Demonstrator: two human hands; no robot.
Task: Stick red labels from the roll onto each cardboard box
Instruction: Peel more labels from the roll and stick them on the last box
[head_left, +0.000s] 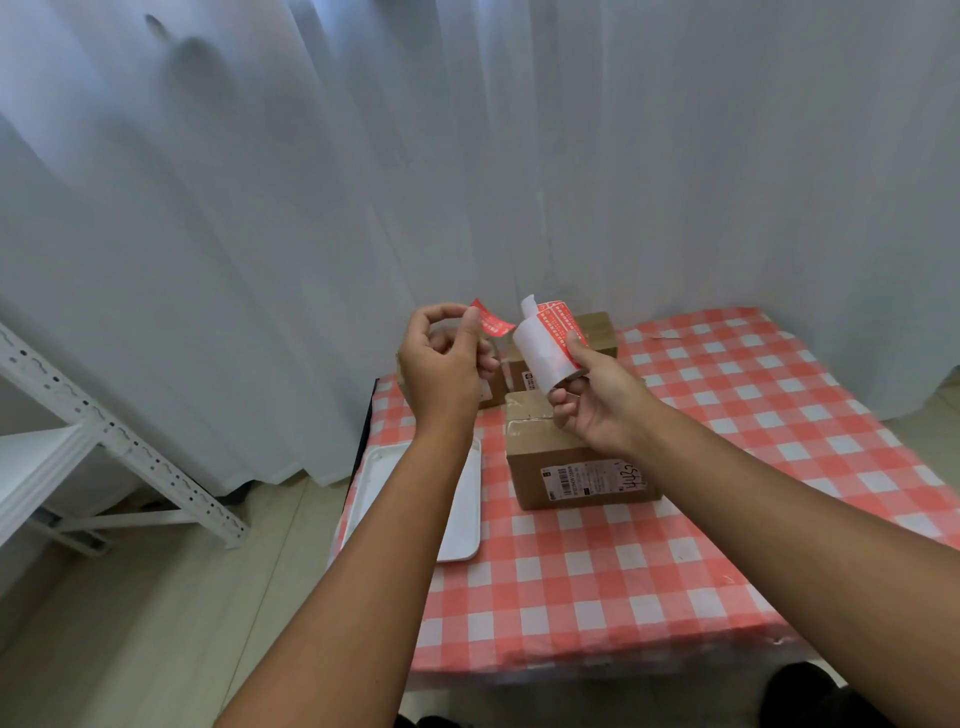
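Both hands are raised above the far left part of the surface (649, 571), which is covered in a red-and-white checked cloth. The left hand (441, 364) has its grip pinched on one red label (491, 321), thumb and forefinger closed on its edge, the label curling up and to the right, just beside the roll. The right hand (597, 400) has its grip curled round the lower end of the label roll (550, 343), thumb pressed on the printed red side, the white backing facing the camera and a loose white strip sticking up at the top. Below and behind the hands stand the cardboard boxes: the near box (576, 473), with a white barcode sticker on its front, is partly hidden by the right wrist; a farther box (597, 332) shows behind the roll, and another (491, 387) is mostly covered by the left hand. A white tray (462, 514) lies at the surface's left edge, crossed by the left forearm. A pale curtain (467, 156) hangs behind, and a white metal shelf frame (119, 441) stands on the floor at left.
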